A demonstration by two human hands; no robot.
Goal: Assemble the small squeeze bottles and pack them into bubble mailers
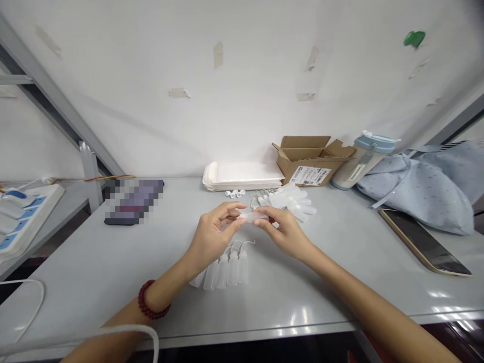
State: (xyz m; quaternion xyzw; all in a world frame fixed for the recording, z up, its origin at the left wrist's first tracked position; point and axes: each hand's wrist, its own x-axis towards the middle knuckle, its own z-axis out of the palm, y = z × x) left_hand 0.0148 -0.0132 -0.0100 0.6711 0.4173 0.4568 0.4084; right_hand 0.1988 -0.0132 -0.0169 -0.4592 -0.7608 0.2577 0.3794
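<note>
Right, take the translucent bottle [255, 217] between your hands as the dial's centre, with twelve towards the wall [257, 121]. Your right hand [282, 226] has its grip pinched shut around the bottle's body at three o'clock, while your left hand [215, 229] closes thumb and fingers on its white end at nine, forefinger raised a little apart. At seven o'clock a row of similar bottles [233, 268] lies side by side, several with thin curved tubes on top; at two, a loose heap of bottles [293, 199] spreads out. You can't tell whether any of them holds liquid. Small white caps [235, 193] sit at eleven, just before a stack of white padded envelopes [245, 175] at twelve. Between one and two stands an open cardboard box [310, 164], flaps up, its bottom hidden from you. Beside it, at two, a blue-lidded tumbler [359, 161] leans in view, contents unclear, with a pale blue bag [423, 186] next to it. A phone [423, 242] lies at three on the grey surface [302, 287], and a pixelated dark object [139, 201] at nine. Further out at nine, a power strip [28, 222] carries plugs; tape scraps [218, 55] mark the white wall.
</note>
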